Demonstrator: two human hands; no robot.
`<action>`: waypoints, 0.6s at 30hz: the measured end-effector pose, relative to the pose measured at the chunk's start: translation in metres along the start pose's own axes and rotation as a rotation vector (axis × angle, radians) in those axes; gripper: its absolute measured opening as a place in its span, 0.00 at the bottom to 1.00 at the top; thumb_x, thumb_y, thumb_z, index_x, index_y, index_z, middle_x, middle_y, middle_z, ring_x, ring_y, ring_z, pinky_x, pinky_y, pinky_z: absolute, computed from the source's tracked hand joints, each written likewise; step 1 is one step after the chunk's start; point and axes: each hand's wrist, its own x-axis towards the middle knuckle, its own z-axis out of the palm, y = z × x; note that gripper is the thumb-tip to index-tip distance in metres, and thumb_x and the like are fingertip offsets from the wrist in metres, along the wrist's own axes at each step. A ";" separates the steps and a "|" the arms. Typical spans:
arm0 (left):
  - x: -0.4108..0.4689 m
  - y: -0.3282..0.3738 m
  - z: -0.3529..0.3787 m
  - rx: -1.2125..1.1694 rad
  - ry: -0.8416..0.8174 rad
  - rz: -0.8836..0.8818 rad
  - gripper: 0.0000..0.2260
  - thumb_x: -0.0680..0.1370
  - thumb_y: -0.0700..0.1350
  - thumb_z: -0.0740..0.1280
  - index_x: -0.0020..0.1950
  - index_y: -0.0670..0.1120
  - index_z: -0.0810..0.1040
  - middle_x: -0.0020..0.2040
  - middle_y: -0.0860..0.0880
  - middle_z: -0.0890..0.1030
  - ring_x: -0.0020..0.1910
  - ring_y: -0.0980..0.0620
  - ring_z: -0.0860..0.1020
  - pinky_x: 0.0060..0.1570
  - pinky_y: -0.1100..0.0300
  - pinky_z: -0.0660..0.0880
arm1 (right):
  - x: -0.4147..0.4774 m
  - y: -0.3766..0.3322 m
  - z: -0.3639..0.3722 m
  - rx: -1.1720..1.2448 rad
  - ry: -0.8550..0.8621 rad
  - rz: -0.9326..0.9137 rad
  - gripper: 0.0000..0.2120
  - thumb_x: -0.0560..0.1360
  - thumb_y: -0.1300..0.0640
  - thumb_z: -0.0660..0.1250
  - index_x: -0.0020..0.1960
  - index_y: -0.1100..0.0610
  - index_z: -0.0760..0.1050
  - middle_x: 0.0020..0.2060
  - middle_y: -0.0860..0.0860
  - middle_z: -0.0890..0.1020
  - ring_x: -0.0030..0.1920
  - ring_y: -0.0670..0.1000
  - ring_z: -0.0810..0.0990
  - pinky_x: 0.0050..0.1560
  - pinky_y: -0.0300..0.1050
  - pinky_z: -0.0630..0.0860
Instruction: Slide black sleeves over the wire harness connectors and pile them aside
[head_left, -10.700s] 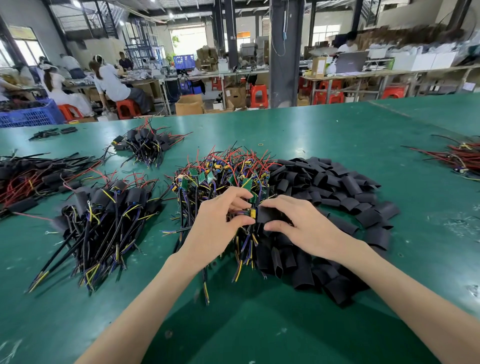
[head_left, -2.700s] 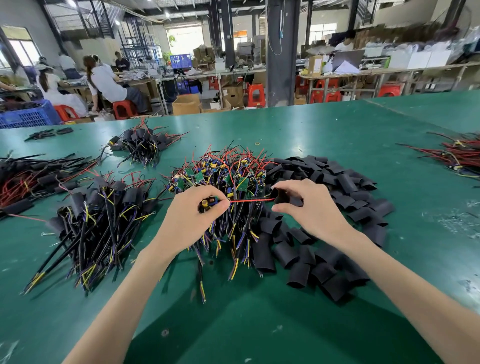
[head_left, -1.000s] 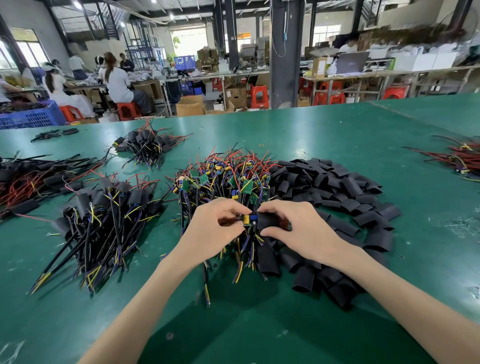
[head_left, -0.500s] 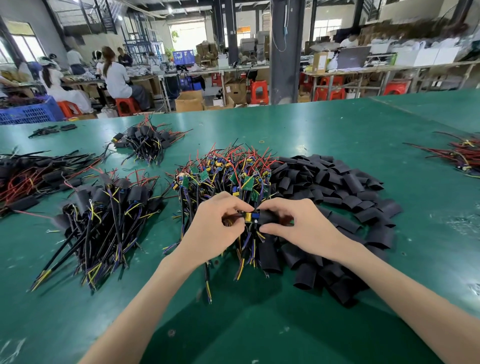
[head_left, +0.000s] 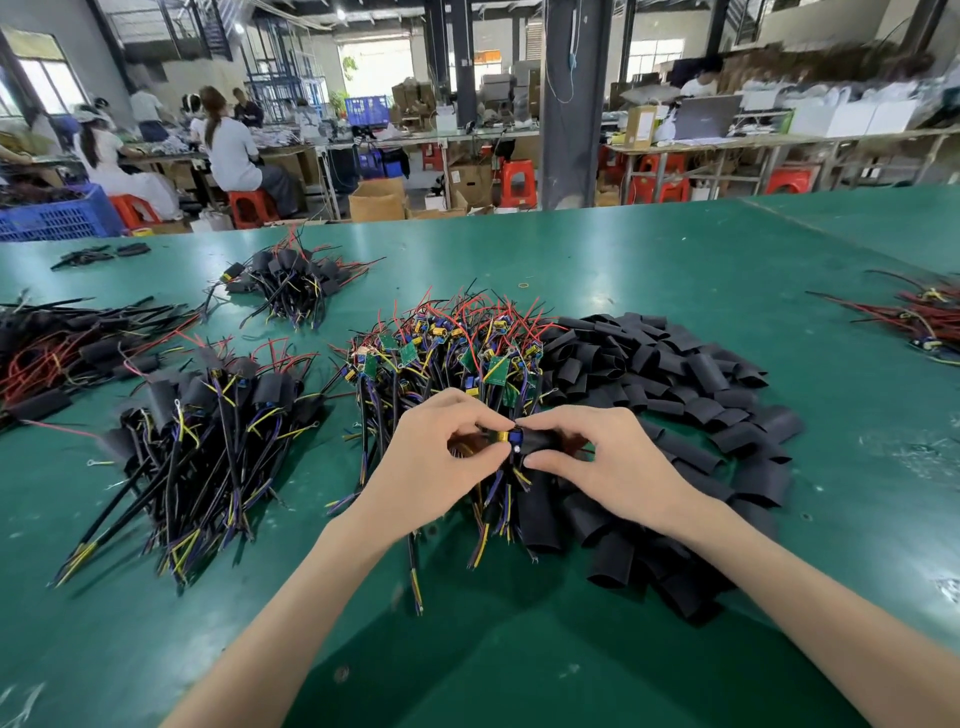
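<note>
Left hand (head_left: 436, 457) pinches wire harness connector (head_left: 505, 435); yellow and blue parts visible between fingertips. Right hand (head_left: 608, 467) pinches black sleeve (head_left: 540, 441); sleeve mouth touches connector end. Both held above unsleeved harness pile (head_left: 447, 353) at centre of green tabletop (head_left: 623, 260). Loose sleeve pile (head_left: 701, 379) just right of it. Sleeved harness pile (head_left: 208, 431) lies left, apart.

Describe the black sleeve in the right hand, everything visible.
The sleeve is a short matte black tube, seemingly soft plastic, lying roughly level with its mouth facing left. The right hand pinches it between thumb and fingers, hiding much of it. A yellow-and-blue connector, held by the left hand, sits at its mouth.
</note>
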 end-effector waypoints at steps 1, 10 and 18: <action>0.000 0.000 0.000 -0.014 0.013 -0.019 0.08 0.71 0.37 0.73 0.47 0.48 0.84 0.47 0.50 0.78 0.42 0.55 0.79 0.51 0.63 0.75 | -0.001 -0.001 0.001 -0.035 0.013 -0.040 0.15 0.70 0.57 0.74 0.56 0.55 0.80 0.50 0.47 0.83 0.46 0.37 0.78 0.51 0.33 0.71; 0.002 0.002 0.004 -0.125 0.042 -0.194 0.10 0.71 0.40 0.73 0.45 0.55 0.80 0.42 0.56 0.83 0.43 0.61 0.80 0.48 0.70 0.73 | -0.007 -0.005 0.006 -0.323 0.072 -0.243 0.18 0.72 0.59 0.72 0.60 0.62 0.78 0.56 0.54 0.81 0.55 0.54 0.80 0.57 0.47 0.76; -0.002 0.004 0.007 -0.195 0.002 -0.201 0.09 0.74 0.39 0.70 0.53 0.47 0.80 0.46 0.50 0.82 0.45 0.54 0.81 0.52 0.57 0.77 | -0.005 -0.001 0.008 -0.291 0.030 -0.229 0.17 0.75 0.57 0.67 0.63 0.61 0.75 0.55 0.53 0.80 0.53 0.53 0.80 0.56 0.41 0.73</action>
